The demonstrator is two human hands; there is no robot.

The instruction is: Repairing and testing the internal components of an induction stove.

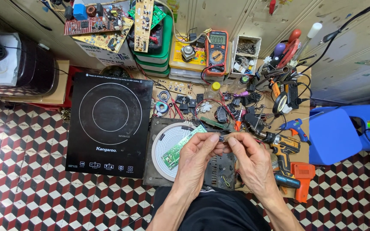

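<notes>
My left hand and my right hand meet fingertip to fingertip above an opened appliance base. Between their fingertips they pinch a small part, too small to identify. A green circuit board lies tilted just left of my left hand, over a white round coil disc. A black glass cooktop panel lies flat to the left on the floor.
A cordless drill with an orange battery lies right of my right hand. A blue glue gun, orange multimeter, loose boards, pliers and wires crowd the low wooden board. A blue stool stands at the right.
</notes>
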